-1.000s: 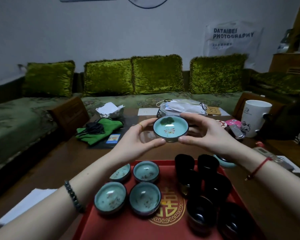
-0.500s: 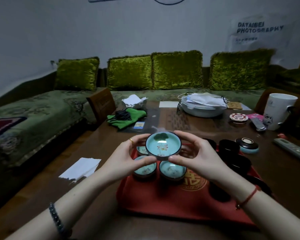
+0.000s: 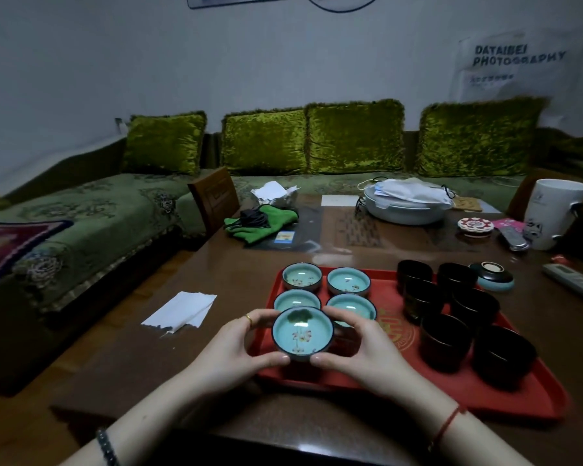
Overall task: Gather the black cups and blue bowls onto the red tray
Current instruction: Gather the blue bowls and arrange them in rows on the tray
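The left hand (image 3: pixel 229 351) and right hand (image 3: pixel 367 348) curl round one bowl (image 3: pixel 302 332), one on each side, over the tray's (image 3: pixel 451 391) near left part. Four more bowls (image 3: pixel 349 280) (and six cups (image 3: pixel 445 338)) sit there.

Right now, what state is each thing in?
held blue bowl, upright, empty, gripped by both hands.
left hand, grips the bowl's left side.
right hand, grips its right side.
four blue bowls on the red tray, upright, empty.
six black cups, upright on the tray.
overturned bowl, upside down on the table, off the tray.
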The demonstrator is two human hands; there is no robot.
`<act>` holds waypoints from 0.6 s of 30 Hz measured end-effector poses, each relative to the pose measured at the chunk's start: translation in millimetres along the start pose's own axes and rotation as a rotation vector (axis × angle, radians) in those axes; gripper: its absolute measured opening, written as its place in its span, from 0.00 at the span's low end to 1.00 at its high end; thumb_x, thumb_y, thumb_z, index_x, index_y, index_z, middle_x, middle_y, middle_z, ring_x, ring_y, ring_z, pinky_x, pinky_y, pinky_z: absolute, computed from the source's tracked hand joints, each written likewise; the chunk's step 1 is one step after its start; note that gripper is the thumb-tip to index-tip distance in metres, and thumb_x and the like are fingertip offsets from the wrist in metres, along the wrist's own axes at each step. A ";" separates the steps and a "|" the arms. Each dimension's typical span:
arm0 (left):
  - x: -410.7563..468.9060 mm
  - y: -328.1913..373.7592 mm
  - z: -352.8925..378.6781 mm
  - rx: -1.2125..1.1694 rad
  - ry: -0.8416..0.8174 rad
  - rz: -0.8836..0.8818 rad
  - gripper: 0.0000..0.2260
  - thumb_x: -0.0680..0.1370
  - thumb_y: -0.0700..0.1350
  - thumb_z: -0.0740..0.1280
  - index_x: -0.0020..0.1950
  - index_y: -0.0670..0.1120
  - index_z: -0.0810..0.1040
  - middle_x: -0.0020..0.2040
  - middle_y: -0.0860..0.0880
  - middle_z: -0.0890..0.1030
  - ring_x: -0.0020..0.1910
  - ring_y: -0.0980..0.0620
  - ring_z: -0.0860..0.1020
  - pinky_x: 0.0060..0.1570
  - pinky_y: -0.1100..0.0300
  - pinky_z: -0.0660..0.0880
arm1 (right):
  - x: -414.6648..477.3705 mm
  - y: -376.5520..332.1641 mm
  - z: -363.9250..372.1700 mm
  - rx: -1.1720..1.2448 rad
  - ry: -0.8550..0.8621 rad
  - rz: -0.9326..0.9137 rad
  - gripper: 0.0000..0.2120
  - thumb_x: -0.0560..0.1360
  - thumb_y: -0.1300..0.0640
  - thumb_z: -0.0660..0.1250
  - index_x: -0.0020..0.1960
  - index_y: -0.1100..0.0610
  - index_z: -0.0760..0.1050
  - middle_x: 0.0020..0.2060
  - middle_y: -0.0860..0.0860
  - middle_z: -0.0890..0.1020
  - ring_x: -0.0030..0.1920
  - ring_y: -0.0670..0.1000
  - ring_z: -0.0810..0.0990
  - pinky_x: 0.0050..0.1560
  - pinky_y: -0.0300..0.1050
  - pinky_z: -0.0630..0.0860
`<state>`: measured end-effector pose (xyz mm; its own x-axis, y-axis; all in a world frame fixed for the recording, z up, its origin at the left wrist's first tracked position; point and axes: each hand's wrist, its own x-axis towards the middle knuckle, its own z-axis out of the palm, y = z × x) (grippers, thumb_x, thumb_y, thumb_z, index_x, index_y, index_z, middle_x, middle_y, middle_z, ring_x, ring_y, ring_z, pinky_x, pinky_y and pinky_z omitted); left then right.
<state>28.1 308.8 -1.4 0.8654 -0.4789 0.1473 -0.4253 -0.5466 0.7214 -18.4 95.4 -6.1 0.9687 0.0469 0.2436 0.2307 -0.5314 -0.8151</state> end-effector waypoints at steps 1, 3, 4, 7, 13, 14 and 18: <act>-1.2 -4.4 1.1 0.013 0.002 -0.006 0.32 0.54 0.71 0.70 0.56 0.66 0.68 0.60 0.61 0.76 0.62 0.65 0.71 0.65 0.62 0.68 | -0.6 0.8 2.9 -0.006 -0.005 0.004 0.35 0.60 0.50 0.78 0.63 0.48 0.69 0.59 0.45 0.76 0.61 0.40 0.72 0.61 0.30 0.67; -3.4 -11.6 3.8 0.014 0.000 -0.016 0.34 0.53 0.75 0.66 0.57 0.66 0.68 0.61 0.60 0.76 0.63 0.62 0.71 0.66 0.56 0.68 | -1.9 1.4 7.3 -0.034 -0.013 0.008 0.35 0.60 0.48 0.77 0.64 0.49 0.69 0.61 0.45 0.75 0.63 0.42 0.71 0.66 0.41 0.68; -4.6 -14.0 4.7 0.014 -0.003 -0.020 0.35 0.53 0.75 0.66 0.57 0.65 0.68 0.61 0.60 0.76 0.63 0.61 0.71 0.66 0.55 0.69 | -2.9 0.9 8.6 -0.050 -0.014 0.009 0.35 0.60 0.49 0.77 0.65 0.49 0.68 0.61 0.44 0.74 0.63 0.42 0.71 0.67 0.41 0.67; -7.1 -18.8 6.1 0.039 -0.006 -0.032 0.35 0.53 0.76 0.65 0.56 0.67 0.67 0.61 0.60 0.76 0.63 0.60 0.71 0.66 0.54 0.68 | -5.2 0.5 11.8 -0.085 -0.022 0.007 0.35 0.62 0.49 0.76 0.66 0.48 0.67 0.59 0.41 0.71 0.63 0.40 0.68 0.65 0.35 0.64; -8.0 -28.0 7.8 0.063 -0.024 -0.046 0.33 0.54 0.75 0.66 0.57 0.68 0.67 0.62 0.61 0.74 0.65 0.59 0.69 0.67 0.53 0.68 | -5.9 5.2 16.6 -0.106 -0.045 0.026 0.36 0.61 0.45 0.75 0.66 0.46 0.66 0.64 0.43 0.71 0.65 0.41 0.67 0.67 0.38 0.65; -8.0 -29.0 7.8 0.065 -0.026 -0.046 0.33 0.54 0.75 0.66 0.57 0.68 0.67 0.62 0.61 0.74 0.65 0.59 0.69 0.67 0.53 0.68 | -5.6 5.9 17.3 -0.100 -0.051 0.033 0.36 0.61 0.44 0.75 0.66 0.45 0.66 0.64 0.43 0.71 0.65 0.42 0.67 0.67 0.40 0.66; -9.2 -31.1 6.9 0.066 -0.035 -0.050 0.33 0.55 0.75 0.66 0.58 0.68 0.67 0.62 0.61 0.74 0.65 0.60 0.69 0.67 0.54 0.67 | -4.8 7.4 20.1 -0.100 -0.064 0.022 0.36 0.60 0.43 0.75 0.65 0.44 0.66 0.63 0.42 0.72 0.65 0.42 0.68 0.67 0.42 0.67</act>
<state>31.5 325.5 -29.9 0.8769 -0.4727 0.0875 -0.3990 -0.6144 0.6806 -19.5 108.2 -23.9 0.9780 0.0866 0.1900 0.2025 -0.6148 -0.7622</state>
